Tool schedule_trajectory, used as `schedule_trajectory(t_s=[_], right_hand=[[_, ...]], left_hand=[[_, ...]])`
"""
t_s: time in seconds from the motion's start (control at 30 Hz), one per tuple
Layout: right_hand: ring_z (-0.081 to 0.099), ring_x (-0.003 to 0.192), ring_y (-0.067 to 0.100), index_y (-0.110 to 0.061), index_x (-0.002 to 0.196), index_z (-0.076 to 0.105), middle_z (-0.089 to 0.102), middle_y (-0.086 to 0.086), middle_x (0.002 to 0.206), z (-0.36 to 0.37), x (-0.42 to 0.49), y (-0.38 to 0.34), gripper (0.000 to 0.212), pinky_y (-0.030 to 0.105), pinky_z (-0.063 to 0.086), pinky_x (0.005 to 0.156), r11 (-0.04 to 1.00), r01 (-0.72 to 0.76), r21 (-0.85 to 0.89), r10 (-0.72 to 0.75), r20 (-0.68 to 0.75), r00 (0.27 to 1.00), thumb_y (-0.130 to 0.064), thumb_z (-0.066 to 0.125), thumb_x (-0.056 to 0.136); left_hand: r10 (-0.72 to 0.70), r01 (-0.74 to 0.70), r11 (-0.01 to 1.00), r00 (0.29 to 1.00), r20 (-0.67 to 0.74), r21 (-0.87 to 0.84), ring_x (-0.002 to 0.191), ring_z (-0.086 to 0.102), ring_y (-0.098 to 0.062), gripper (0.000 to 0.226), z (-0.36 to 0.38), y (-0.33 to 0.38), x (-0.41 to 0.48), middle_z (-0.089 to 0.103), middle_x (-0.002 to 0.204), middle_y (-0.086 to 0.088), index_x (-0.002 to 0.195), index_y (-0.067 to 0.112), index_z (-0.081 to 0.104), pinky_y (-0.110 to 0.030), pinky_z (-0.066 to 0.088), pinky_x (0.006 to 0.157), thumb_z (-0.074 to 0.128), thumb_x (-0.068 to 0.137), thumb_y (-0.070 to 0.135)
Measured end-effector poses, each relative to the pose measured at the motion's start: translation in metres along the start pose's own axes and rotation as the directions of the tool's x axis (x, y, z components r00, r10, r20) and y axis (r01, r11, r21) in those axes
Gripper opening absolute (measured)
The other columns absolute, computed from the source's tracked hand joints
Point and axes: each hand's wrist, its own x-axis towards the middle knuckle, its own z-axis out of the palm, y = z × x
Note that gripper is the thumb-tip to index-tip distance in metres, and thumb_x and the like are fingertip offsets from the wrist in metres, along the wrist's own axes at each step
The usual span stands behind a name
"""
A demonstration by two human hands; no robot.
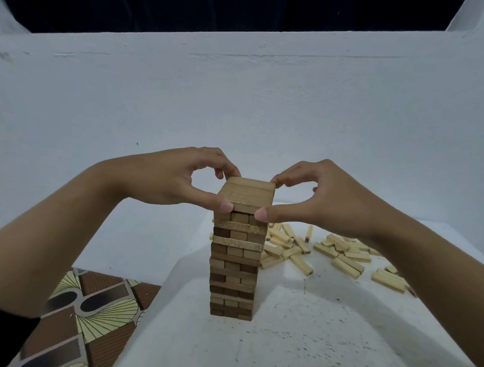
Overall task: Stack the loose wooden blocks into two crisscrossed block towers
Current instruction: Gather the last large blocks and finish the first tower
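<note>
White table (311, 339), left hand (174, 177) and right hand (326, 198) pinching top of block tower (236, 260), loose blocks (343, 254) beyond.

A white, speckled counter (311, 339) carries one crisscrossed block tower (234, 266), upright near its middle. At the tower's two o'clock, loose wooden blocks (348, 267) lie scattered, some overlapping.

My tower (235, 266) hides the left part of the loose blocks (343, 255) lying behind it, and my right forearm covers their far end. The thumbs of my left hand (177, 180) and right hand (320, 199) cover the near corners of the top layer (247, 193). Both arms run out of view at the sides.
</note>
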Motion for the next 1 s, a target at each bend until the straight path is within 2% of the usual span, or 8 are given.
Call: schedule_trajectory(t_s=[0.07, 0.2, 0.3, 0.7, 0.87, 1.0], right_hand=[[0.051, 0.116, -0.010, -0.039, 0.106, 0.070, 0.060, -0.024, 0.122, 0.0007, 0.0003, 0.0004, 0.072, 0.017, 0.037, 0.082, 1.000, -0.008, 0.005, 0.008, 0.005, 1.000, -0.074, 0.083, 0.044], [0.054, 0.115, -0.008, -0.037, 0.110, 0.071, 0.062, -0.023, 0.120, 0.0012, 0.0001, 0.0009, 0.078, 0.019, 0.039, 0.082, 1.000, 0.000, 0.014, 0.000, 0.011, 1.000, -0.076, 0.080, 0.043], [0.054, 0.114, -0.008, -0.036, 0.112, 0.071, 0.063, -0.023, 0.120, 0.0015, 0.0005, 0.0006, 0.080, 0.019, 0.039, 0.081, 1.000, 0.001, 0.011, -0.001, 0.012, 1.000, -0.077, 0.079, 0.043], [0.058, 0.108, -0.007, -0.033, 0.116, 0.072, 0.067, -0.022, 0.114, 0.0005, -0.0031, -0.0020, 0.082, 0.018, 0.040, 0.079, 1.000, 0.015, -0.009, -0.015, -0.002, 1.000, -0.074, 0.078, 0.045], [0.058, 0.107, -0.007, -0.032, 0.120, 0.071, 0.067, -0.022, 0.113, 0.0013, -0.0030, -0.0027, 0.089, 0.019, 0.041, 0.079, 1.000, 0.017, -0.023, -0.018, -0.010, 1.000, -0.077, 0.076, 0.043], [0.059, 0.106, -0.008, -0.033, 0.121, 0.071, 0.067, -0.023, 0.112, 0.0017, -0.0029, -0.0036, 0.090, 0.019, 0.041, 0.079, 1.000, 0.022, -0.017, -0.023, -0.017, 1.000, -0.077, 0.075, 0.043]], left_hand=[[0.002, -0.002, 1.000, 1.000, 0.002, -0.017, 0.119, 0.046, 0.007, 0.053, 0.0022, -0.0019, -0.0001, 0.052, 0.117, 0.029, 0.117, 0.051, 0.059, -0.021, 0.042, 0.095, 0.061, 0.070, 0.076], [0.002, -0.002, 0.999, 1.000, -0.009, -0.037, 0.118, 0.047, 0.007, 0.053, 0.0048, -0.0038, -0.0001, 0.055, 0.118, 0.026, 0.114, 0.053, 0.059, -0.002, 0.035, 0.086, 0.061, 0.068, 0.078], [-0.008, 0.008, 0.999, 1.000, -0.009, -0.052, 0.118, 0.047, 0.009, 0.055, 0.0059, -0.0057, 0.0001, 0.055, 0.117, 0.028, 0.116, 0.052, 0.059, 0.003, 0.031, 0.083, 0.061, 0.068, 0.078], [-0.005, 0.002, 0.996, 0.999, -0.036, -0.086, 0.118, 0.049, 0.005, 0.061, 0.0082, -0.0072, -0.0023, 0.058, 0.115, 0.026, 0.125, 0.044, 0.062, 0.004, 0.029, 0.085, 0.066, 0.070, 0.071], [-0.025, 0.022, 0.995, 0.999, -0.038, -0.096, 0.121, 0.050, 0.003, 0.068, 0.0088, -0.0085, -0.0034, 0.058, 0.116, 0.025, 0.129, 0.043, 0.061, -0.011, 0.034, 0.091, 0.067, 0.068, 0.072], [-0.043, 0.038, 0.994, 0.998, -0.052, -0.102, 0.121, 0.049, 0.007, 0.068, 0.0082, -0.0092, -0.0054, 0.058, 0.116, 0.027, 0.129, 0.047, 0.060, -0.016, 0.032, 0.092, 0.066, 0.067, 0.074]])
